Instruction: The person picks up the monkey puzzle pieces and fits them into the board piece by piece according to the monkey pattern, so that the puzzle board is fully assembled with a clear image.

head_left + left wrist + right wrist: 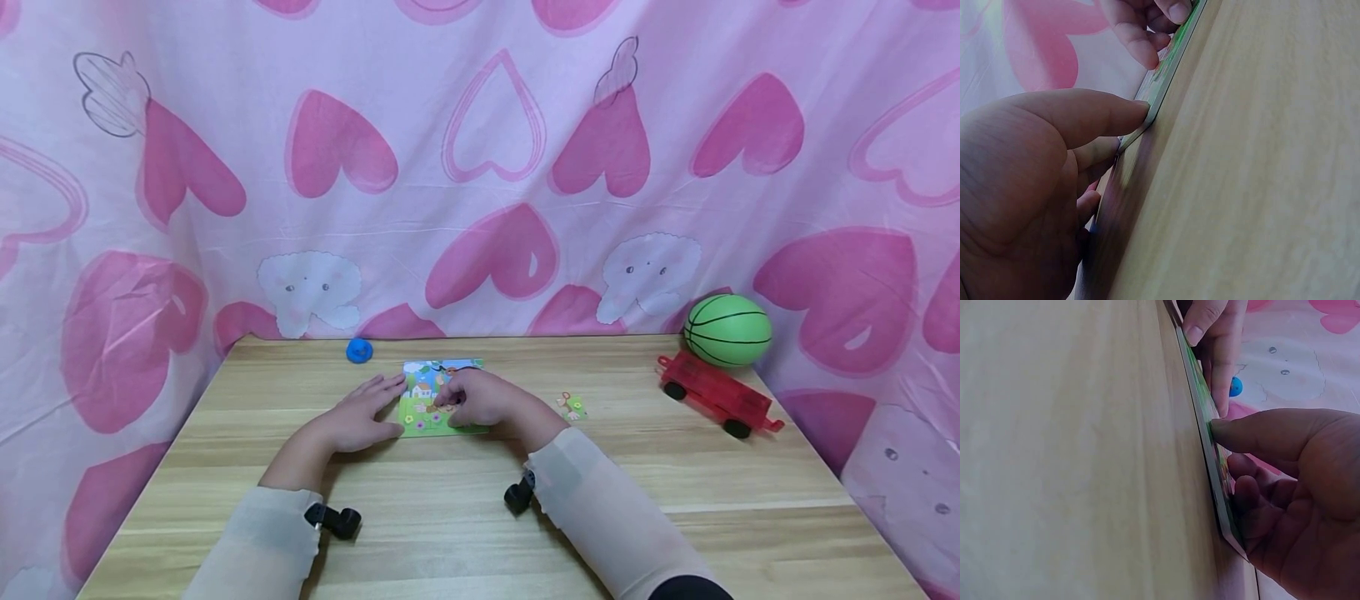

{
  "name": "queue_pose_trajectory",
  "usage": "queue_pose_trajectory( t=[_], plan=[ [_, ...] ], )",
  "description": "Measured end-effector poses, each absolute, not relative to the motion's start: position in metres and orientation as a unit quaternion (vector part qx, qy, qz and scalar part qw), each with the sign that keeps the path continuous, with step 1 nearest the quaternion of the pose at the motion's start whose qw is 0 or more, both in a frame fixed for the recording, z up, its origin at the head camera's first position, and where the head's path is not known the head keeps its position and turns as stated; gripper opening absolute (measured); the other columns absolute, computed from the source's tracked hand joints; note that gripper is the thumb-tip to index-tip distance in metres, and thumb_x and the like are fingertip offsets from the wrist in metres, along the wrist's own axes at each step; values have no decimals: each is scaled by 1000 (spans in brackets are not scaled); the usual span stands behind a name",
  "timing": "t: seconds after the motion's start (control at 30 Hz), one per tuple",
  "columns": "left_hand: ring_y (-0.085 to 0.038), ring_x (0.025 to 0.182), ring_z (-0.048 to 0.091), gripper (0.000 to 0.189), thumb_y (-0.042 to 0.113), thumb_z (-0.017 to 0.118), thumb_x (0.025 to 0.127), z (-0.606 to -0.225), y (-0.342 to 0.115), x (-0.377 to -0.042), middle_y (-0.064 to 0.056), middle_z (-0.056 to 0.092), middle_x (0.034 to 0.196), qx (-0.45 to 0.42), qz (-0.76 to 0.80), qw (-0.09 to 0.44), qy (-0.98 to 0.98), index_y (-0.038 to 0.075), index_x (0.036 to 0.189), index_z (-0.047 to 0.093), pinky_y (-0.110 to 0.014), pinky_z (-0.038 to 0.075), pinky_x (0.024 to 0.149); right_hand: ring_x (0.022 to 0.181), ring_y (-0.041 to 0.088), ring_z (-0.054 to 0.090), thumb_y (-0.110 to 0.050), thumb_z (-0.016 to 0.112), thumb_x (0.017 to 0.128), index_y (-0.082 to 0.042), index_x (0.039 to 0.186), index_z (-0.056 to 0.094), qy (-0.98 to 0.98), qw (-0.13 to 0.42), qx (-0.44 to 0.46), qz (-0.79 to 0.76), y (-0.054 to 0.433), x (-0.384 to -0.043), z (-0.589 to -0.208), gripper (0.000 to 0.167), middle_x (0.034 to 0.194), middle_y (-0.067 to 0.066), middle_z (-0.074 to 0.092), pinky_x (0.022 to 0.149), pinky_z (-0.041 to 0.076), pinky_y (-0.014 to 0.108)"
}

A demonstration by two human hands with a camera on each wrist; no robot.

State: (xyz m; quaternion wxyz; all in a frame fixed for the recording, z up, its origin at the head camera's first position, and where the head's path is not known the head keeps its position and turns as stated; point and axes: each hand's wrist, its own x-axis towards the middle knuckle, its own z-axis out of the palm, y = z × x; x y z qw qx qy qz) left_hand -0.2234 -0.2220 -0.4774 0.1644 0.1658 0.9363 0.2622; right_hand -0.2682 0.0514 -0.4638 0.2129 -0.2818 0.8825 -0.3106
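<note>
A thin, flat picture puzzle board (420, 422), printed with a house, flowers and grass, lies on the table. My left hand (362, 417) rests at its left side, fingers fairly straight, with the thumb tip at the near left corner and fingertips along the left edge. Over the board's right half is my right hand (477, 397), fingers curled, thumb and fingertips down on the picture. In the right wrist view a green sliver shows under the right thumb (1235, 434); I cannot tell whether a piece is pinched there. This hand hides part of the picture.
Small colourful puzzle pieces (572, 406) lie right of the board. A blue round object (359, 350) sits near the back edge. At the right stand a red toy wagon (716, 393) and a green ball (727, 330). A pink heart-patterned curtain (495, 250) hangs behind the table.
</note>
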Motion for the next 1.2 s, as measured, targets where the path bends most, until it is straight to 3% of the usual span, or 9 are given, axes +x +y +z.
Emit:
queue_pose_trajectory(
  t=[0.33, 0.57, 0.77, 1.0, 1.2],
  plan=[
    [-40, 170, 5, 83, 43, 69, 100, -475, -222, -223, 2, 21, 181, 167, 264, 165, 936, 21, 170, 31, -74, 12, 132, 103, 11, 60, -14, 80, 95, -24, 121, 82, 891, 206, -303, -270, 52, -268, -462, 28, 112, -9, 69, 96, 55, 30],
    [-40, 170, 4, 84, 44, 70, 99, -474, -221, -223, 2, 22, 181, 162, 259, 165, 938, 22, 170, 32, -74, 12, 132, 100, 10, 64, -19, 76, 98, -20, 129, 77, 881, 193, -294, -317, 65, -263, -455, 31, 108, -9, 72, 92, 57, 29],
    [-40, 170, 5, 84, 44, 70, 99, -476, -219, -222, 1, 21, 181, 162, 261, 165, 937, 21, 170, 32, -74, 13, 132, 101, 15, 65, -27, 72, 102, -25, 133, 76, 883, 178, -271, -340, 97, -261, -443, 31, 107, -10, 71, 88, 57, 32],
    [-40, 170, 5, 84, 42, 70, 99, -476, -220, -222, 2, 21, 181, 163, 259, 161, 938, 22, 170, 31, -74, 13, 132, 103, 18, 64, -27, 73, 102, -21, 134, 74, 893, 150, -217, -364, 144, -260, -437, 33, 108, -6, 72, 92, 56, 36],
    [-39, 170, 5, 84, 43, 70, 99, -478, -221, -223, 3, 21, 181, 162, 259, 161, 938, 22, 171, 31, -73, 13, 132, 96, 22, 64, -27, 73, 103, -21, 135, 74, 897, 152, -165, -381, 185, -262, -441, 34, 108, 0, 70, 77, 59, 35]
  ],
)
